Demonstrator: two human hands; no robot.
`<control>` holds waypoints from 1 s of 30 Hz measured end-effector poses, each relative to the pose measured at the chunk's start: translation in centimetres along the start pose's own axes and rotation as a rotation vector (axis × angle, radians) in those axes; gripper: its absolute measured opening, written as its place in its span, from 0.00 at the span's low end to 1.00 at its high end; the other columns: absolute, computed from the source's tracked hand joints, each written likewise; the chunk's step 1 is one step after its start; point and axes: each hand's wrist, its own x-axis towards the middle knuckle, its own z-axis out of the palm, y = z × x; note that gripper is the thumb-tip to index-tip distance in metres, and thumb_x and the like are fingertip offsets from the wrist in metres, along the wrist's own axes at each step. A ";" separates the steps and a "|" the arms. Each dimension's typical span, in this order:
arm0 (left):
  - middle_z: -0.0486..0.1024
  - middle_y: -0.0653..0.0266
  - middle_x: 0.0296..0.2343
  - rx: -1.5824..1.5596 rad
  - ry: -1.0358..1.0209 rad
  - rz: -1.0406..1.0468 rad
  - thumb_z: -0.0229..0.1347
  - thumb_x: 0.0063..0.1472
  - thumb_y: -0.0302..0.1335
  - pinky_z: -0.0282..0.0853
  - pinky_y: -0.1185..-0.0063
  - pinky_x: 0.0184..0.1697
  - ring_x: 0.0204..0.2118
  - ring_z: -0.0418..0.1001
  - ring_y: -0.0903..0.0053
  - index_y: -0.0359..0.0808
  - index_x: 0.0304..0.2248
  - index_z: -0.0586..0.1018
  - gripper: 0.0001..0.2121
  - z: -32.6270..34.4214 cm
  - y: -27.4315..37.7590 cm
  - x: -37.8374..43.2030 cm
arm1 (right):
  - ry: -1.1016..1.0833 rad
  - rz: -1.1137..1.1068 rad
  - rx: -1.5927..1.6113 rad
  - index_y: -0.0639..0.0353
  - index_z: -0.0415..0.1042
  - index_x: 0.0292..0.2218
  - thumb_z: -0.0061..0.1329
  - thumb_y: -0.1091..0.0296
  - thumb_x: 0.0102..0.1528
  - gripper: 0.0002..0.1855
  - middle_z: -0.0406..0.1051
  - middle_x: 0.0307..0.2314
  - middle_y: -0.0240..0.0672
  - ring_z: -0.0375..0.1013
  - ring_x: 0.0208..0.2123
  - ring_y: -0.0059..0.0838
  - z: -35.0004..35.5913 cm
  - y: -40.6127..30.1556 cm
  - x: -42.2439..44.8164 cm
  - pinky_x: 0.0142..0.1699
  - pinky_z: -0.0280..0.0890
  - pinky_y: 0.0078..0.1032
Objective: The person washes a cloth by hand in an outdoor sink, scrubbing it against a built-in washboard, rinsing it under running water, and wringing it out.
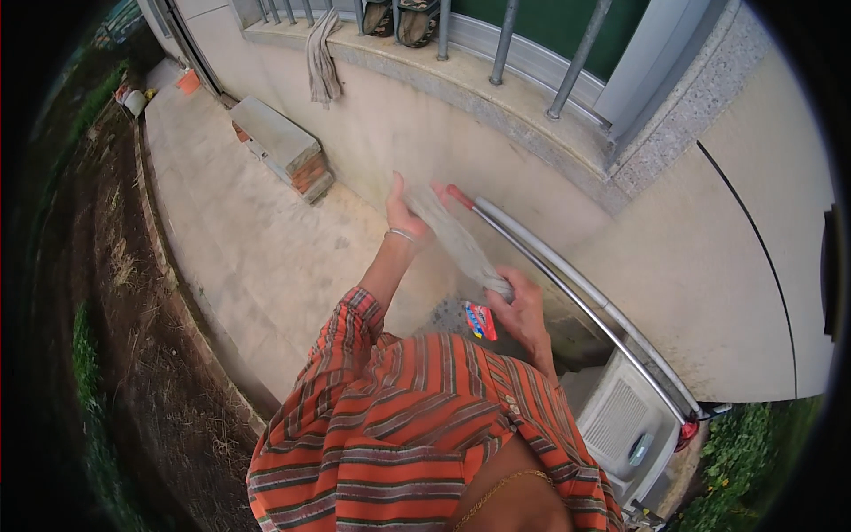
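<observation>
A wrung-looking greyish cloth (459,239) is stretched between my two hands, blurred by motion. My right hand (522,306) grips its lower end in closed fingers. At the upper end, my left hand (409,218) holds the cloth between raised thumb and fingers, partly hidden behind it. A bracelet circles the left wrist. Below the right hand, a red and blue printed packet (480,321) lies over dark, wet-looking ground. Close to the cloth's upper end is the red tip of a metal pole (532,246), leaning along the wall.
To the right stands a washboard sink (615,415) with a small object (640,449) in it. A barred window ledge (425,56) carries a hanging striped cloth (324,56) and shoes (417,23). A slab-topped brick block (282,146) lines the wall. Soil borders the paving (226,253).
</observation>
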 end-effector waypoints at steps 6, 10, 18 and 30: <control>0.71 0.55 0.35 0.108 -0.324 -0.015 0.47 0.53 0.54 0.63 0.61 0.44 0.40 0.69 0.61 0.31 0.49 0.60 0.35 2.0 -0.7 0.3 | 0.101 0.025 0.004 0.61 0.66 0.35 0.50 0.73 0.45 0.13 0.68 0.23 0.42 0.70 0.25 0.33 -0.2 2.8 -3.1 0.30 0.64 0.25; 0.71 0.53 0.38 0.639 -0.743 -0.217 0.49 0.55 0.48 0.63 0.63 0.46 0.40 0.70 0.61 0.31 0.51 0.61 0.32 7.9 -2.2 -2.9 | 0.049 0.296 0.338 0.65 0.67 0.37 0.51 0.69 0.48 0.15 0.69 0.25 0.36 0.70 0.28 0.25 -1.6 6.7 -5.6 0.33 0.64 0.21; 0.73 0.59 0.35 1.732 -0.996 -0.095 0.54 0.55 0.37 0.63 0.77 0.43 0.35 0.70 0.75 0.30 0.42 0.72 0.20 13.2 -5.2 -7.2 | 0.197 -0.096 1.290 0.62 0.59 0.50 0.39 0.42 0.53 0.34 0.66 0.42 0.40 0.66 0.44 0.33 -5.1 1.6 4.1 0.48 0.62 0.31; 0.69 0.61 0.43 1.023 -0.987 0.154 0.53 0.51 0.22 0.61 0.81 0.48 0.44 0.67 0.78 0.29 0.48 0.66 0.23 14.2 3.3 -2.1 | 0.422 -0.075 0.350 0.63 0.64 0.44 0.50 0.63 0.50 0.21 0.66 0.38 0.35 0.65 0.41 0.24 -6.8 -4.7 15.1 0.47 0.61 0.23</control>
